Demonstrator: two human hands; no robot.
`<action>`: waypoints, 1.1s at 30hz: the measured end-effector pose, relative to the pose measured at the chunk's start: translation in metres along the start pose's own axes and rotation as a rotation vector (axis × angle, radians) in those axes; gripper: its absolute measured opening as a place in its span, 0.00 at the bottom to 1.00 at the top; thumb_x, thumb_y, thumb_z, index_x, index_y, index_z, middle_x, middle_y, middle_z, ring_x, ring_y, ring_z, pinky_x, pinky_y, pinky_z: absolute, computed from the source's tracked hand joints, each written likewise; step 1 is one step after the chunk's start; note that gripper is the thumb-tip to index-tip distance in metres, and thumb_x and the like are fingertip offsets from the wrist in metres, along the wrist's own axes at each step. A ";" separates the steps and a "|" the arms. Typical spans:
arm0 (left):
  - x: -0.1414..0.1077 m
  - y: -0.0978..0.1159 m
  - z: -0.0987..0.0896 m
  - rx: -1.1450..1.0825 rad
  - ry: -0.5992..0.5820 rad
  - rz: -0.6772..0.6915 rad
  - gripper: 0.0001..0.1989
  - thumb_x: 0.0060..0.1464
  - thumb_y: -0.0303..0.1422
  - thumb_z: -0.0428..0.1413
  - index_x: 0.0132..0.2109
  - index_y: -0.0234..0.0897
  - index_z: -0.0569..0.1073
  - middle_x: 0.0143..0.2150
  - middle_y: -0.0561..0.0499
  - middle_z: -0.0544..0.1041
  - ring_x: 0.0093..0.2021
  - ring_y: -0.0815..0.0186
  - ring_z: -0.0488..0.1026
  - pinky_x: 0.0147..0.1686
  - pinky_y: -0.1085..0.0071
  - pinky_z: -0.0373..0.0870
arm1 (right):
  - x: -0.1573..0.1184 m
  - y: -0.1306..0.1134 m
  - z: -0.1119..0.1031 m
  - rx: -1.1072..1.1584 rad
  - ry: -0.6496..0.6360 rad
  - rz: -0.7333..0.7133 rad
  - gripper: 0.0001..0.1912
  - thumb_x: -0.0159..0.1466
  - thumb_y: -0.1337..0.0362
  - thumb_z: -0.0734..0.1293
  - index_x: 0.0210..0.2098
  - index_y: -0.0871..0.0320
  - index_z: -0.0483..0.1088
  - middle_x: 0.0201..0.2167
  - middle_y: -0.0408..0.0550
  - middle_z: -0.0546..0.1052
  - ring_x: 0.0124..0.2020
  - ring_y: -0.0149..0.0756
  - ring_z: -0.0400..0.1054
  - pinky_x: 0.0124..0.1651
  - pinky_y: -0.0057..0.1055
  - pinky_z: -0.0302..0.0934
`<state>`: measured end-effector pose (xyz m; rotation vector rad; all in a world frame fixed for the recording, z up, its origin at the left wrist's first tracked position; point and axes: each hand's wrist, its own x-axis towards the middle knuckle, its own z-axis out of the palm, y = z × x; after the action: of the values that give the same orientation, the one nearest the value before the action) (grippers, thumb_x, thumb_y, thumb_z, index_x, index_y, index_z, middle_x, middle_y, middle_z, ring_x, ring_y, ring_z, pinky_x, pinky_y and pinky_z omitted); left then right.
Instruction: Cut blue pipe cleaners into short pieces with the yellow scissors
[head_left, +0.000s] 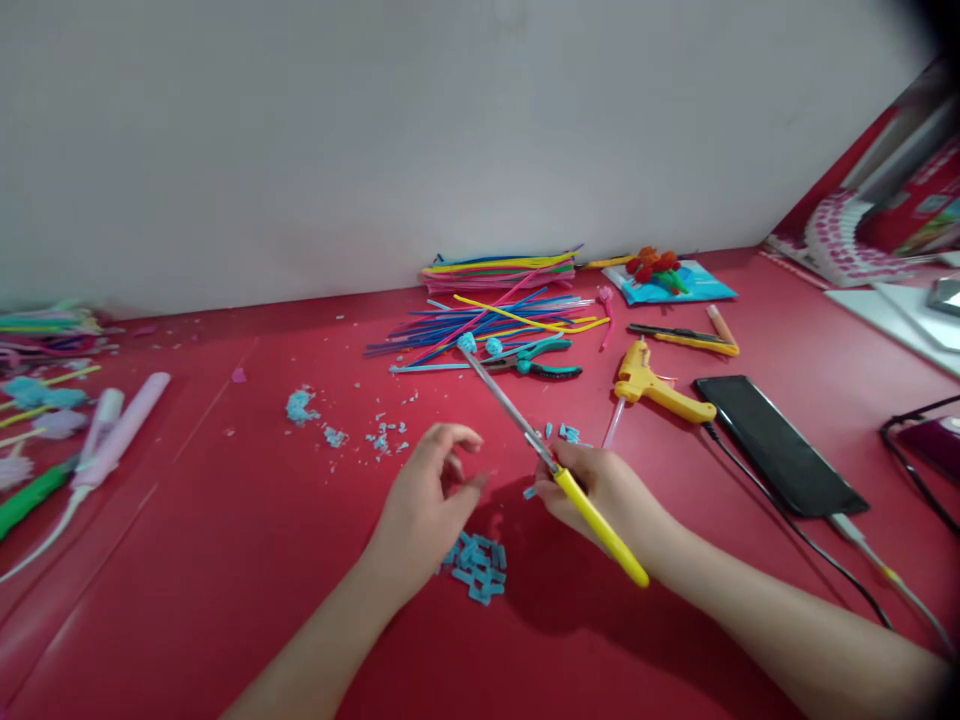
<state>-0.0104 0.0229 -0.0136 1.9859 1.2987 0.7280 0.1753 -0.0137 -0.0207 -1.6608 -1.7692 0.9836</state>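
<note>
My right hand (592,490) grips a yellow-handled tool (604,530) with a long, narrow metal front. The tool's tip points up and left, overlapping a small blue fluffy ball (466,342) in view; contact cannot be told. My left hand (431,500) is held beside it with curled fingers and thumb apart, nothing visible in them. Below the left hand lies a pile of short light-blue pieces (480,568). More blue pieces (570,434) sit behind my right hand. A second blue ball (494,347) rests near the teal-handled pliers (544,360).
Pipe cleaners (487,318) lie loose and bundled against the wall. Blue fluff (301,405) is scattered left of centre. To the right are a yellow glue gun (645,385), a utility knife (690,340) and a phone (780,440) with cables. A pink corded tool (124,430) lies left.
</note>
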 end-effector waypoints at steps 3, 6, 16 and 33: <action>-0.006 0.010 0.008 -0.086 -0.203 0.031 0.04 0.50 0.30 0.50 0.34 0.38 0.69 0.32 0.53 0.69 0.30 0.69 0.66 0.31 0.73 0.62 | -0.003 0.001 0.004 -0.064 -0.023 -0.039 0.05 0.52 0.64 0.59 0.22 0.57 0.56 0.17 0.37 0.58 0.20 0.25 0.50 0.22 0.22 0.44; -0.010 0.016 0.013 -0.076 -0.231 0.052 0.04 0.49 0.28 0.50 0.32 0.39 0.69 0.31 0.54 0.70 0.32 0.69 0.67 0.32 0.74 0.62 | -0.007 -0.001 0.006 -0.107 -0.035 -0.053 0.07 0.53 0.62 0.58 0.22 0.56 0.55 0.17 0.36 0.57 0.19 0.24 0.48 0.21 0.22 0.42; -0.013 0.016 0.018 0.058 -0.206 0.092 0.05 0.46 0.26 0.51 0.32 0.38 0.69 0.30 0.53 0.71 0.32 0.67 0.66 0.33 0.73 0.62 | -0.008 -0.007 0.007 -0.154 -0.038 -0.081 0.07 0.54 0.62 0.58 0.23 0.56 0.55 0.18 0.38 0.59 0.19 0.25 0.50 0.22 0.22 0.43; -0.003 0.001 0.003 -0.903 0.222 -0.307 0.04 0.45 0.30 0.56 0.27 0.35 0.69 0.18 0.58 0.62 0.19 0.76 0.56 0.19 0.78 0.51 | -0.009 0.002 -0.005 -0.653 0.012 -0.087 0.12 0.55 0.52 0.58 0.33 0.54 0.57 0.23 0.42 0.70 0.22 0.35 0.64 0.23 0.26 0.44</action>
<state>-0.0091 0.0196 -0.0152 0.9841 1.0722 1.1410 0.1819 -0.0221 -0.0185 -1.9187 -2.2854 0.3598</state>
